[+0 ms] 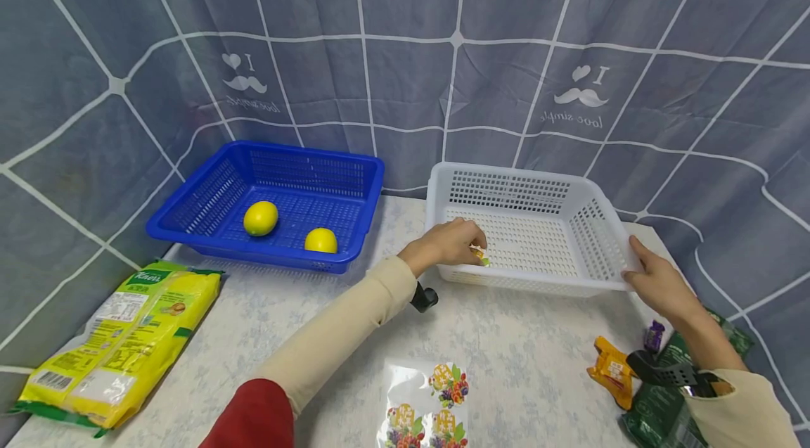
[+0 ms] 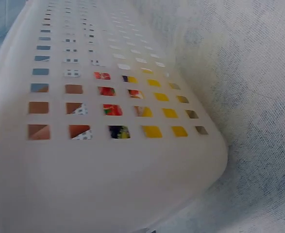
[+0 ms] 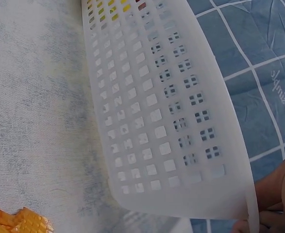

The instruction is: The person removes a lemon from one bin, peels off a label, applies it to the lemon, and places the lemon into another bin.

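A white plastic basket [image 1: 519,173] with a perforated wall stands at the back right. My left hand [image 1: 451,241] reaches over its near left rim, fingers curled around a small yellow packet [image 1: 481,257] mostly hidden by the hand. Yellow and red printing of that packet [image 2: 152,131] shows through the basket holes in the left wrist view. At the other end, my right hand [image 1: 661,283] grips the basket's right rim, thumb and fingers on either side. In the right wrist view, part of the right hand [image 3: 278,194] appears beside the basket corner [image 3: 200,206].
A blue basket [image 1: 266,251] with two lemons [image 1: 261,218] stands at the back left. A yellow Knorr bag [image 1: 123,342] lies at left. Fruit stickers [image 1: 449,385] lie in front; an orange packet [image 1: 612,370], a purple sweet [image 1: 654,335] and a green bag [image 1: 658,406] lie at right.
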Demonstrator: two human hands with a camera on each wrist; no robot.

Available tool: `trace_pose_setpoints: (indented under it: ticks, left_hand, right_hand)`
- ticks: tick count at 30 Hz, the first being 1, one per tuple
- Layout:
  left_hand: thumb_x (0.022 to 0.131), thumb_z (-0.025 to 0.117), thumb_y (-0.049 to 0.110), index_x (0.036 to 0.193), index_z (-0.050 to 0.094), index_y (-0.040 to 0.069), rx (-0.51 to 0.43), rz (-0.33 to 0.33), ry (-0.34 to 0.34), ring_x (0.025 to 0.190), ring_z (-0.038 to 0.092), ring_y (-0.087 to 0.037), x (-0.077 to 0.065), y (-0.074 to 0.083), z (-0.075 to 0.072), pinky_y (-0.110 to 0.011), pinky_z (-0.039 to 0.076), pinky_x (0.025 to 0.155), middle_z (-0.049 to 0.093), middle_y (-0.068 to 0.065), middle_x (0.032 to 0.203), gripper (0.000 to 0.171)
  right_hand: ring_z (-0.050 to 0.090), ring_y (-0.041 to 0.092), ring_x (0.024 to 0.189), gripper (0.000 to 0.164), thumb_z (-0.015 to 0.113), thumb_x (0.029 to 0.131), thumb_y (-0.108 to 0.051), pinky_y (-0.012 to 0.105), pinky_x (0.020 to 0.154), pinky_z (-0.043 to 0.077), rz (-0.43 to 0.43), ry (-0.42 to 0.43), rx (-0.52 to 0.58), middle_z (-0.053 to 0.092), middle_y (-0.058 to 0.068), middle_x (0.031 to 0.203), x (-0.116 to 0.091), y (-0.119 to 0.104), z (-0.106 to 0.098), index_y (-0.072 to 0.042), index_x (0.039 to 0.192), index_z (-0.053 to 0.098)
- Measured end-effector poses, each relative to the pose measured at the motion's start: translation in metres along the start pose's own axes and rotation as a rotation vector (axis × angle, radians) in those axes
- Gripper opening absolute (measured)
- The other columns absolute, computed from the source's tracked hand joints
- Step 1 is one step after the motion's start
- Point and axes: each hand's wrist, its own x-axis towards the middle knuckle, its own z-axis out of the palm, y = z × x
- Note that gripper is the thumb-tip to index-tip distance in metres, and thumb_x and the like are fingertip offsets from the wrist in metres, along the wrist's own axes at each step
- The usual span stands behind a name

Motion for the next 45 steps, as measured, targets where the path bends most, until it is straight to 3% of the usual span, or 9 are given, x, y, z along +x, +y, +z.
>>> trace_pose_setpoints:
  ticks: [7,15,22,32,33,35,37,42,45]
  left_hand:
    - [0.093,0.070,0.028,0.127,0.067,0.010,-0.032,0.004,0.031,0.117,0.060,-0.016,-0.011,-0.001,-0.005,-0.033,0.050,0.094,0.065,-0.001,0.128,0.039]
    - [0.095,0.067,0.027,0.131,0.061,0.000,-0.123,0.080,0.171,0.126,0.054,-0.022,-0.041,-0.012,-0.021,-0.034,0.042,0.106,0.064,-0.010,0.129,0.046]
    - [0.094,0.067,0.025,0.132,0.059,-0.002,-0.217,0.033,0.343,0.128,0.053,-0.026,-0.086,-0.042,-0.047,-0.041,0.043,0.106,0.060,-0.015,0.134,0.047]
    - [0.098,0.061,0.027,0.141,0.051,-0.001,-0.203,-0.274,0.470,0.132,0.043,-0.039,-0.146,-0.109,-0.075,-0.052,0.032,0.110,0.051,-0.019,0.143,0.052]
    - [0.098,0.060,0.027,0.142,0.048,-0.002,-0.187,-0.306,0.469,0.134,0.039,-0.041,-0.152,-0.116,-0.078,-0.054,0.029,0.112,0.048,-0.021,0.144,0.054]
    - [0.099,0.059,0.027,0.145,0.043,-0.004,-0.158,-0.369,0.462,0.136,0.034,-0.046,-0.163,-0.132,-0.082,-0.057,0.025,0.113,0.044,-0.025,0.147,0.058]
    - [0.099,0.058,0.026,0.146,0.038,-0.009,-0.125,-0.422,0.457,0.138,0.028,-0.049,-0.175,-0.147,-0.086,-0.058,0.023,0.114,0.039,-0.029,0.147,0.062]
    - [0.098,0.058,0.028,0.145,0.029,-0.016,-0.083,-0.544,0.423,0.134,0.032,-0.051,-0.203,-0.180,-0.090,-0.058,0.027,0.111,0.042,-0.037,0.140,0.071]
    - [0.096,0.059,0.029,0.146,0.024,-0.018,-0.069,-0.609,0.376,0.125,0.038,-0.049,-0.215,-0.191,-0.089,-0.060,0.032,0.106,0.035,-0.040,0.142,0.077]
  right_hand:
    - [0.026,0.062,0.130,0.072,0.041,0.100,-0.007,0.074,0.100,0.025,0.011,0.010,-0.008,0.012,0.044,0.149,0.000,0.002,0.002,0.004,0.151,-0.009]
    - [0.020,0.064,0.131,0.079,0.045,0.103,-0.022,0.075,0.100,0.024,0.055,0.017,-0.026,0.005,0.044,0.149,0.000,-0.001,0.002,0.006,0.150,-0.011]
    - [-0.008,0.056,0.139,0.084,0.051,0.098,-0.018,0.067,0.111,-0.003,-0.025,0.212,-0.064,-0.012,0.038,0.152,0.012,-0.048,0.018,0.016,0.147,-0.008]
    - [0.001,0.046,0.145,0.083,0.054,0.099,-0.020,0.055,0.118,0.006,-0.174,0.008,-0.032,-0.005,0.029,0.159,0.036,-0.152,0.077,0.010,0.152,-0.002]
    - [0.017,0.047,0.144,0.081,0.054,0.099,-0.020,0.055,0.118,0.007,-0.193,0.000,-0.029,-0.003,0.028,0.159,0.038,-0.162,0.084,0.010,0.152,0.000]
    - [0.020,0.045,0.143,0.079,0.054,0.099,-0.020,0.053,0.118,0.009,-0.228,-0.012,-0.019,0.000,0.028,0.159,0.042,-0.180,0.098,0.011,0.152,0.004]
    - [0.047,0.045,0.125,0.077,0.055,0.100,-0.020,0.051,0.119,0.011,-0.259,-0.022,-0.001,0.002,0.027,0.160,0.044,-0.197,0.112,0.010,0.152,0.007]
    - [0.036,0.037,0.138,0.076,0.054,0.100,-0.025,0.044,0.120,0.013,-0.331,-0.069,0.012,0.006,0.024,0.160,0.047,-0.236,0.147,0.009,0.153,0.010]
    - [0.011,0.034,0.148,0.077,0.056,0.100,-0.026,0.040,0.120,0.013,-0.364,-0.115,0.008,0.007,0.025,0.160,0.048,-0.254,0.167,0.010,0.152,0.011]
